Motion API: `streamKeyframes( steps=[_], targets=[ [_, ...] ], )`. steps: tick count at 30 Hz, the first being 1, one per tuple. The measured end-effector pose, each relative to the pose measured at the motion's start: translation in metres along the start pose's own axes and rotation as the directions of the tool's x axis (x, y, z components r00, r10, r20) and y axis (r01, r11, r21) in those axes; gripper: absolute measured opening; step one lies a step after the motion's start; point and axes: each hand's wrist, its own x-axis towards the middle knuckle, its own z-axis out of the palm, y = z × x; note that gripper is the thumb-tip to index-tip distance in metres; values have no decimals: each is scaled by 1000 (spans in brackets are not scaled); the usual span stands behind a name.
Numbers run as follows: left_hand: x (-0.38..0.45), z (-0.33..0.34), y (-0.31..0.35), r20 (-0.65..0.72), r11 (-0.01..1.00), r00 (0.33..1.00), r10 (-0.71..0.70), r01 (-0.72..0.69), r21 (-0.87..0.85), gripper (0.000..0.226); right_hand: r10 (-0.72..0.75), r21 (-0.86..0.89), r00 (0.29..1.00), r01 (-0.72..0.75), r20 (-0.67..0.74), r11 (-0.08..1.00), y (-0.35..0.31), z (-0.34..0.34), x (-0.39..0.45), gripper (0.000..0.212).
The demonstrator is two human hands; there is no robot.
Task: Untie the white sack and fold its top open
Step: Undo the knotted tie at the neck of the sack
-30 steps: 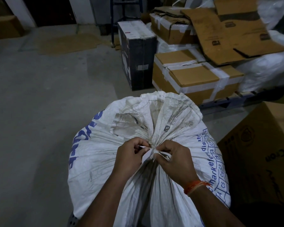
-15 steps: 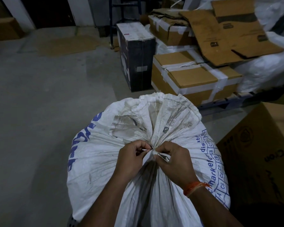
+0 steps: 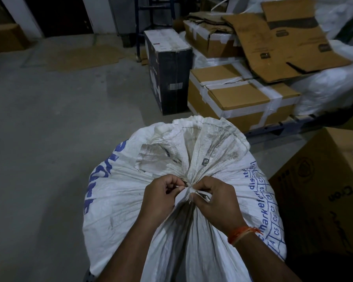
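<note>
A large white woven sack [image 3: 118,200] with blue print stands in front of me, its neck gathered and bound by a white tie [image 3: 189,189]. The loose top fans out beyond the knot. My left hand [image 3: 161,198] pinches the tie from the left. My right hand [image 3: 214,202], with an orange thread on its wrist, pinches the tie's ends from the right. Both hands meet at the knot, fingers curled shut on it.
A brown carton [image 3: 324,200] stands close on the right. Taped cartons [image 3: 240,102] on a pallet and a dark box [image 3: 167,78] lie behind the sack, with flattened cardboard [image 3: 283,43] on top. Bare concrete floor [image 3: 49,139] spreads to the left.
Both hands stay at the knot with only small finger shifts. The tie remains bound and the sack has not moved.
</note>
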Motion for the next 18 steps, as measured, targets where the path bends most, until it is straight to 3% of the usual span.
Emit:
streamKeyframes(
  steps=[18],
  targets=[
    [0,4,-2,-3,1000,1000,3,-3,2,17,-23,-20,1000,23,-6,1000,1,1,0,13]
  ],
)
